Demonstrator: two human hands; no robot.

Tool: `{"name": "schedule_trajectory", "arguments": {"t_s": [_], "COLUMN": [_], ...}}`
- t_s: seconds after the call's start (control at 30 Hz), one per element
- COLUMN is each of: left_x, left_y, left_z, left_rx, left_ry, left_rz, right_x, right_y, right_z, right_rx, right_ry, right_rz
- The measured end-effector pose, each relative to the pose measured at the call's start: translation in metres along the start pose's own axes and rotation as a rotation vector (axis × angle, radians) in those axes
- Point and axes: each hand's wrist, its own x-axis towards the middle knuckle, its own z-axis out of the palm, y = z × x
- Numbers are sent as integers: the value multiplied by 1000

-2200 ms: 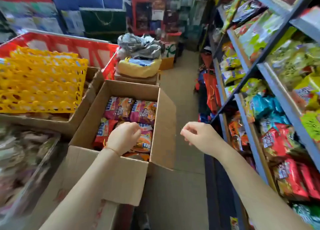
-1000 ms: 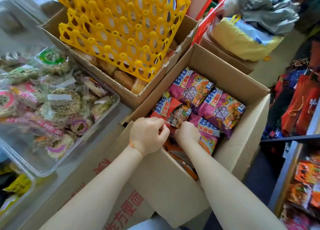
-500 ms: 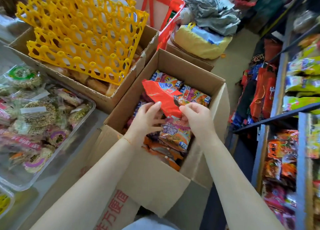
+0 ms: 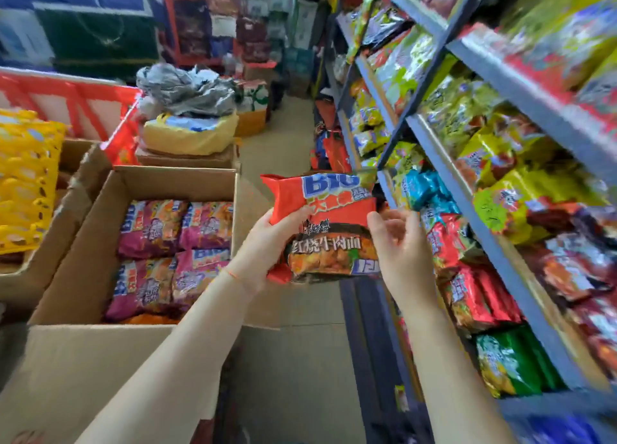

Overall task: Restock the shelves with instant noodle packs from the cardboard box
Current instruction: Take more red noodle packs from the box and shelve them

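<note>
Since half a second ago, the red plastic instant noodle pack (image 4: 325, 224) has been lifted clear of the open brown cardboard box (image 4: 133, 183) and carried rightward, so that it is now held in the air over the aisle floor, just in front of the blue metal shelves (image 4: 467, 189). The pack is gripped along its left edge by the left hand (image 4: 272, 243), the thumb laid over the printed front and the fingers curled behind. Its right edge is pinched by the right hand (image 4: 399, 243), whose thumb touches the front while the other fingers are partly hidden behind the wrapper. Purple and orange noodle packs (image 4: 173, 243) are seen lying flat in rows inside the box, at lower left. Green, yellow and red packets (image 4: 494, 163) are stacked on the shelves at right. Beyond the box, a yellow plastic egg tray (image 4: 26, 176) and a yellow sack topped with grey crumpled bags (image 4: 190, 109) are visible.
</note>
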Motion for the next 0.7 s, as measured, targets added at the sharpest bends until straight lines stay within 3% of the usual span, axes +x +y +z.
{"name": "schedule_trajectory", "arguments": {"t_s": [0.1, 0.17, 0.33, 0.43, 0.53, 0.7], "left_x": [-32, -59, -140, -189, -225, -235], "left_y": [-8, -18, -68, -99, -115, -114], "left_z": [96, 158, 297, 369, 426, 503], "left_rx": [99, 182, 391, 349, 337, 380], "left_ry": [-215, -367, -837, -924, -972, -869], "left_rz": [33, 78, 243, 299, 465, 619], "right_x": [-34, -68, -170, -231, -279, -320], "right_y": [-4, -2, 12, 14, 5, -7], "right_z": [-92, -157, -304, -374, -425, -495], "right_rx": [174, 169, 153, 110, 60, -35], "right_ry": [-82, 65, 611, 871, 1062, 1338], "right_rz": [117, 127, 121, 107, 55, 36]}}
